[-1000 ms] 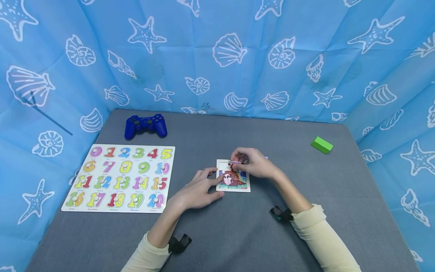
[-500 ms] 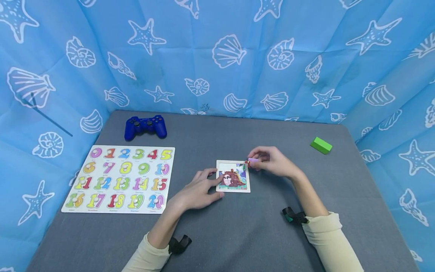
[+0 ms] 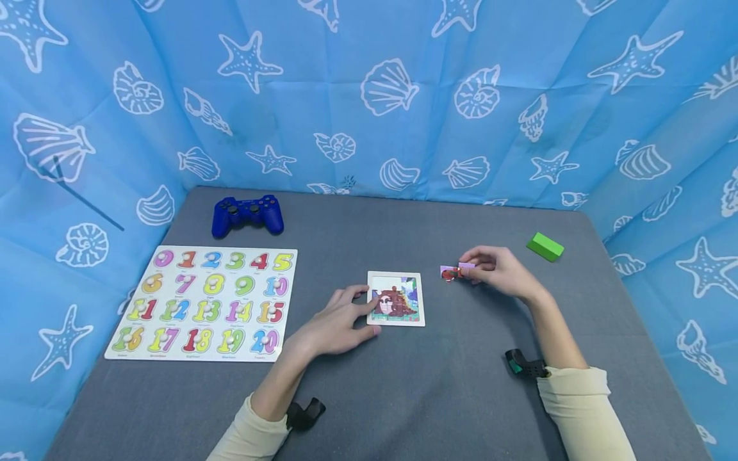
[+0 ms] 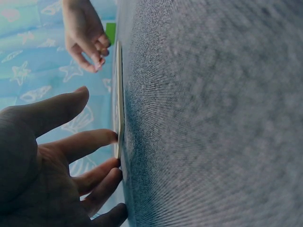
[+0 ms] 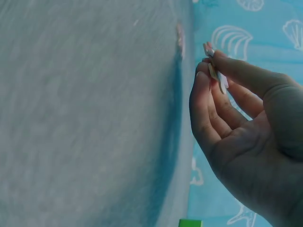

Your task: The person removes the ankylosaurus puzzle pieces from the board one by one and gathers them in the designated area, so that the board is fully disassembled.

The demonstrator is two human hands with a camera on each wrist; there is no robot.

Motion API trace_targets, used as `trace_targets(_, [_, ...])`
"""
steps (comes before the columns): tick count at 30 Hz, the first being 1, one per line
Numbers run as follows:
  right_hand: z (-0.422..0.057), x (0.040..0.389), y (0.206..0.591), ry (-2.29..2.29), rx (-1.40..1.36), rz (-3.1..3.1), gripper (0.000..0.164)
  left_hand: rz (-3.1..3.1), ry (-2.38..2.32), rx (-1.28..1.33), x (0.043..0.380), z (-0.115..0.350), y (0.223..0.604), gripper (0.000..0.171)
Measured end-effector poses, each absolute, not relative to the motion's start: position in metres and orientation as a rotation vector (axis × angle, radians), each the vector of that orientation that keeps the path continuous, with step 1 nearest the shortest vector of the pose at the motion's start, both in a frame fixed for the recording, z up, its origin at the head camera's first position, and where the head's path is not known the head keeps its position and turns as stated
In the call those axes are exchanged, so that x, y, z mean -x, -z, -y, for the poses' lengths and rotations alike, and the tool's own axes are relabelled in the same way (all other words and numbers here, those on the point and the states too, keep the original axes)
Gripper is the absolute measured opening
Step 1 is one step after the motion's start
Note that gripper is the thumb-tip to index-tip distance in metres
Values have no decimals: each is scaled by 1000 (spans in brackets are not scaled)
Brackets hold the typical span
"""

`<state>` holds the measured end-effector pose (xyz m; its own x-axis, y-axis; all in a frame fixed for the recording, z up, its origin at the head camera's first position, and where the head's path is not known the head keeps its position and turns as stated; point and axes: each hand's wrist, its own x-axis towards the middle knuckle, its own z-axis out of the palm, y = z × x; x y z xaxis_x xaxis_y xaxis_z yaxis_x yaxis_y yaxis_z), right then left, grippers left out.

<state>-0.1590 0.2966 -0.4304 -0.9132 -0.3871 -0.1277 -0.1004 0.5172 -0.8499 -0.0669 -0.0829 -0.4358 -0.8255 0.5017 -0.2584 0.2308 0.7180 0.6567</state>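
A small square jigsaw puzzle tray with a pale rim lies mid-table. Its picture shows a red-haired figure, and the upper left part is bare white. My left hand rests at the tray's left edge, index fingertip on the picture and fingers fairly straight. Right of the tray, my right hand pinches a purple and red puzzle piece between thumb and fingertips. Another puzzle piece, purple with red, lies on the table just left of those fingertips; the held one overlaps it in the head view.
A white number peg board lies on the left. Behind it is a blue game controller. A green block sits at the back right. A blue shell-print curtain hangs along the table's back and sides.
My right hand has moved right, off the tray, carrying the puzzle piece out to the loose piece on the table. My left hand has stayed at the tray.
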Motion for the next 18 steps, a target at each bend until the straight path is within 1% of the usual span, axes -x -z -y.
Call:
trace_targets(9, [-305,163,441,1247,411,-2499,21,-2497,-870,-558,67,82,436,64])
trace_targets(18, [-301,163,440,1084,428,-2626,17,-2491,-878,-565,67,82,435,64])
